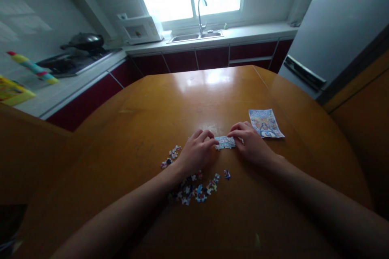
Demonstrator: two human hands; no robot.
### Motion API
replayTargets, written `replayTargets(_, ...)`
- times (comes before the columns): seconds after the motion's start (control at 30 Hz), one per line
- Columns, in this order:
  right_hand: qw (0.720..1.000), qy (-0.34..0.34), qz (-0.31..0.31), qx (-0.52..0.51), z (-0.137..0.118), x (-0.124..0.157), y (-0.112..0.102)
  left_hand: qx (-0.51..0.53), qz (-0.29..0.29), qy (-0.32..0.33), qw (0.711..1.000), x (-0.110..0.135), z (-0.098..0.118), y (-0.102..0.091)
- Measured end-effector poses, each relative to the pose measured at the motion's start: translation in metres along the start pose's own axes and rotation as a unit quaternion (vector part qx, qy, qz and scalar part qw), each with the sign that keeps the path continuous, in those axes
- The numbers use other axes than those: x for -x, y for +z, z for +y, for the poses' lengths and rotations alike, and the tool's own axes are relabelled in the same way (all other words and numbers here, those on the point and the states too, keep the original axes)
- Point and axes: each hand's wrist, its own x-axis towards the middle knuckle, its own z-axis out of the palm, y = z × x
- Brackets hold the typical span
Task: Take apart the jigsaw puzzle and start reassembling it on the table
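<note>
A small joined section of jigsaw puzzle [225, 142], pale blue and white, lies flat on the wooden table between my hands. My left hand [198, 149] has its fingers curled, with the tips at the section's left edge. At the opposite edge, my right hand [249, 141] grips with thumb and fingers bent together. Loose puzzle pieces [200, 192] are scattered below and around my left forearm, which hides some of them. One single piece [227, 174] sits apart, below the joined section. A printed picture sheet [266, 123] lies just beyond my right hand.
The rounded wooden table [188, 101] fills the foreground. Behind it runs a counter with a sink [185, 37], faucet [199, 16] and white microwave [141, 30]. A pan [86, 41] sits on the stove at left. A fridge [331, 20] stands at right.
</note>
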Motion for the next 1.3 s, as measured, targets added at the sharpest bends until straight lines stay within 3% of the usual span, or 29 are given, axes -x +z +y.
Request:
replayTargets(0.1, 0.999, 0.02, 0.045, 0.003, 0.003, -0.003, -0.009, 0.002, 0.016, -0.003, 1.0, 0.0, -0.001, -0.001)
replayTargets(0.27, 0.992, 0.046, 0.116, 0.011, 0.011, -0.008, -0.024, -0.004, -0.013, 0.014, 1.0, 0.0, -0.002, 0.001)
replayTargets(0.47, 0.984, 0.065, 0.163, 0.012, 0.019, -0.01, -0.034, 0.012, 0.009, 0.011, 1.0, 0.0, -0.003, 0.004)
replayTargets(0.67, 0.983, 0.065, 0.17, 0.011, 0.022, -0.011, -0.035, 0.015, -0.003, 0.015, 1.0, 0.0, -0.002, 0.002)
replayTargets(0.83, 0.985, 0.061, 0.159, 0.003, 0.017, -0.011, -0.033, 0.007, 0.06, -0.049, 0.997, -0.001, -0.004, -0.001)
replayTargets(1.1, 0.989, 0.068, 0.128, -0.011, 0.009, -0.009, -0.03, 0.005, 0.003, -0.014, 1.0, -0.001, -0.001, 0.001)
replayTargets(1.3, 0.99, 0.067, 0.121, -0.005, 0.007, -0.009, -0.029, 0.03, 0.051, -0.036, 0.998, -0.002, -0.002, 0.002)
